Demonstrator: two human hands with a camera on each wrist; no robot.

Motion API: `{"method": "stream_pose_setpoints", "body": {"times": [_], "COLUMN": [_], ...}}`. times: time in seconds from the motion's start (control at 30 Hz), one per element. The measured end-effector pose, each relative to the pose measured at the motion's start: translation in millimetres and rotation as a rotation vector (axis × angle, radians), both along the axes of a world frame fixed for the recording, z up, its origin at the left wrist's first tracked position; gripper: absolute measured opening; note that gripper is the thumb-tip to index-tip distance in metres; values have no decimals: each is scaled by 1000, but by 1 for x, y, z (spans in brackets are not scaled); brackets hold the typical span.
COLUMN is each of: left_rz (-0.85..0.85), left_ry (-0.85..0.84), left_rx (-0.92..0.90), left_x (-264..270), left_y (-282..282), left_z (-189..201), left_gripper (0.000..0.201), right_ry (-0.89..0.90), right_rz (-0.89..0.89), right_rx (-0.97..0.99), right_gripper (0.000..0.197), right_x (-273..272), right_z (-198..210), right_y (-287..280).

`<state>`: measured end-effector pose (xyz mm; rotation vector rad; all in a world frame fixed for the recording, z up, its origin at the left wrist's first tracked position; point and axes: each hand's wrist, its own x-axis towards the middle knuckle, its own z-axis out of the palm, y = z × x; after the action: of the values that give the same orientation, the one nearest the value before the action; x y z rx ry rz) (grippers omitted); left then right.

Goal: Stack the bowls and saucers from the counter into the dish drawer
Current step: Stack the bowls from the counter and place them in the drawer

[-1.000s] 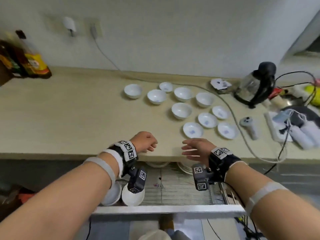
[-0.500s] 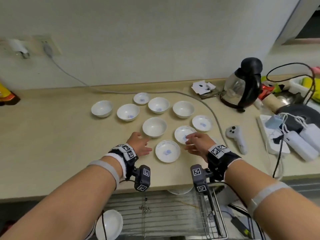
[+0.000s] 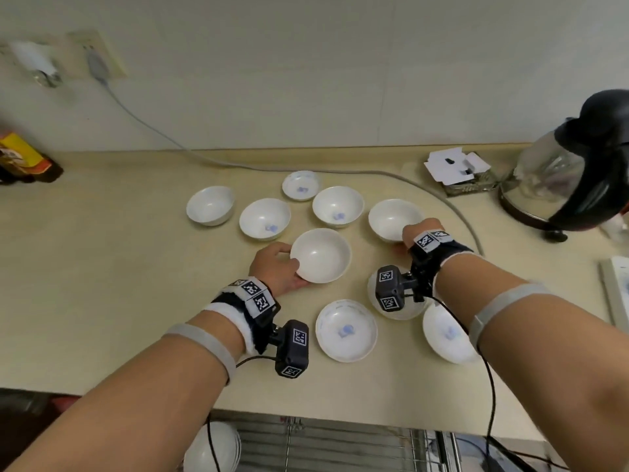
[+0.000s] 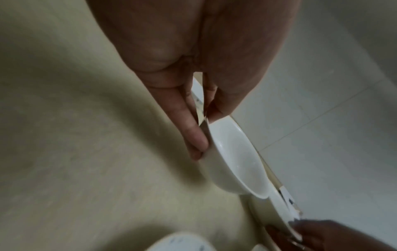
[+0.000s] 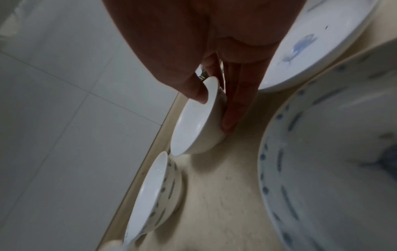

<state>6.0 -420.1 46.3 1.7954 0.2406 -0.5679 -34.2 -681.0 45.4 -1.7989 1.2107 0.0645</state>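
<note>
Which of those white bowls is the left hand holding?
The plain white ceramic bowl nearest the counter's front edge, alone in front of the back row; the left hand has a grip on its left rim.

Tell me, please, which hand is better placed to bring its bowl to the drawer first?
Left, probably. The left hand pinches the plain bowl, nearer the counter edge above the drawer. The right hand also has a grip on a bowl, but farther back, behind the saucers.

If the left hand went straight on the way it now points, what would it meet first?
The left hand already grips the plain bowl at its near rim. Beyond it, the line seems to run toward the bowl that the right hand holds, though depth is unclear.
</note>
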Motion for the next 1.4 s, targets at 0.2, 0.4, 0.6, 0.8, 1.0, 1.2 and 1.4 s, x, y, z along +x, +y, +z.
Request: {"method": "stream_pose_setpoints", "body": {"times": [0.2, 0.4, 0.6, 0.8, 1.0, 1.2, 1.4], "left_rz": [146, 220, 204, 183, 132, 17, 46], "left_ry": [-105, -112, -35, 32, 31, 53, 190], "left_rx": [-104, 56, -18, -32, -18, 149, -65], "left_x": [51, 112, 118, 128, 131, 128, 131], "left_y": [24, 60, 58, 59, 59, 56, 52], "left_z": [38, 21, 22, 13, 8, 2, 1], "left_gripper": [30, 38, 18, 22, 33, 42, 44], "right_ry": [-202, -434, -285, -180, -166, -135, -153], "right_rz": [-156, -175, -31, 1, -28, -34, -47], "right_rx": [13, 151, 114, 22, -9, -39, 197], "right_gripper": [56, 56, 47, 42, 32, 31, 36], "right_x": [11, 39, 68, 78, 85, 93, 100], "right_z": [8, 39, 33, 23, 15, -1, -7], "right_y": [7, 24, 52, 60, 68, 72, 74]}}
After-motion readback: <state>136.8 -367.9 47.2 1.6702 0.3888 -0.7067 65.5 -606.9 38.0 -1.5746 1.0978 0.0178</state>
